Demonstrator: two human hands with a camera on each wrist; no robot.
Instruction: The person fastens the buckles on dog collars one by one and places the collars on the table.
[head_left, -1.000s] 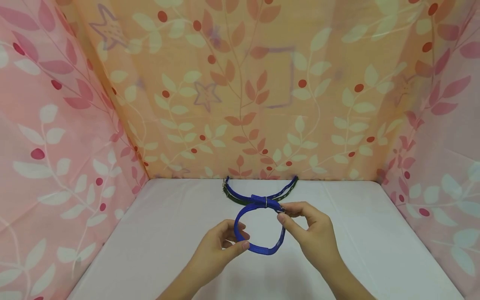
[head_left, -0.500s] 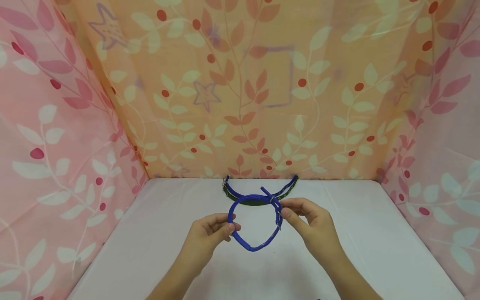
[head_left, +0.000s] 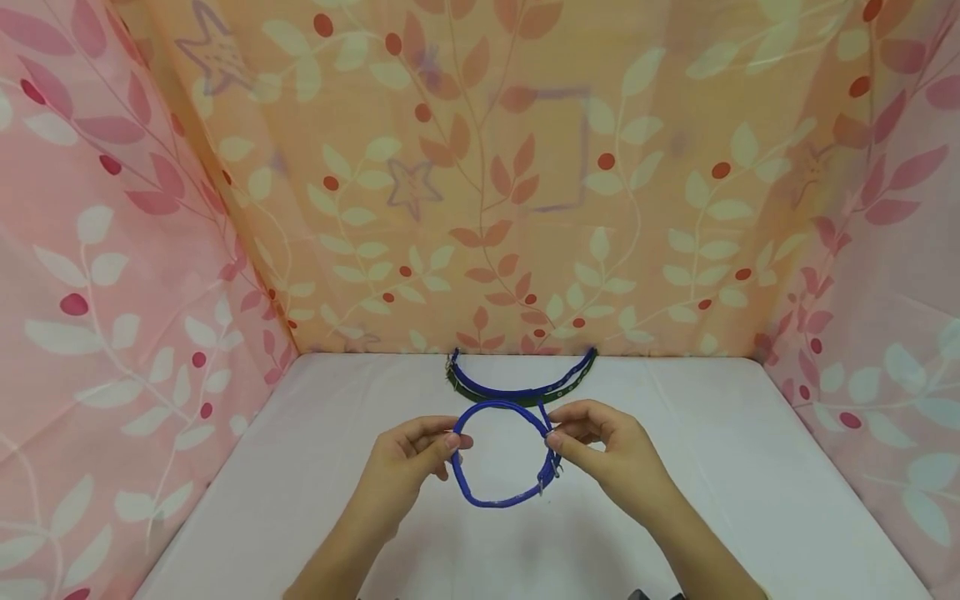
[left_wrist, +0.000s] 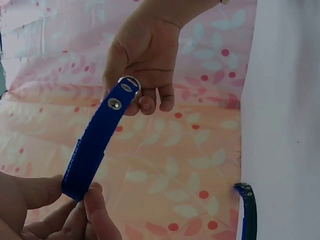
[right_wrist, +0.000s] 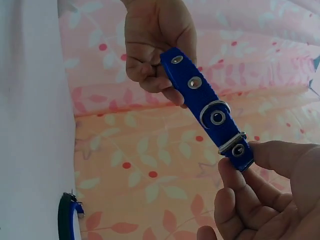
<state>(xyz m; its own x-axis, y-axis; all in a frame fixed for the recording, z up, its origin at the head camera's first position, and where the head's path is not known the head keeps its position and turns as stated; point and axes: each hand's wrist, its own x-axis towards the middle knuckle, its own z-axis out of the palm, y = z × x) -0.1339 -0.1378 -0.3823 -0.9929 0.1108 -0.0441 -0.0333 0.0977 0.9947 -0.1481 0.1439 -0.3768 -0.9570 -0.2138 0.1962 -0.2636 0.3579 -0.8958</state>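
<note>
A blue collar [head_left: 498,504], buckled into a ring, is held up above the white table between both hands. My left hand [head_left: 408,454] pinches its left side between thumb and fingers. On the opposite side my right hand [head_left: 607,442] pinches the band near the buckle, where a short strap end sticks up. In the right wrist view the collar [right_wrist: 192,95] shows metal eyelets, a D-ring [right_wrist: 215,114] and a metal buckle [right_wrist: 232,143] close to the right fingertips. The left wrist view shows the plain part of the band [left_wrist: 92,145] in the left fingers.
Behind the hands, a second blue collar [head_left: 502,392] and a dark green collar [head_left: 465,396] lie together at the back of the white table [head_left: 337,517]. Floral cloth [head_left: 360,225] walls the table at the back and on both sides.
The held collar has turned in the hands: its buckle and D-ring went from the top round to the lower right side. My left hand has shifted left and slightly up along the band.
</note>
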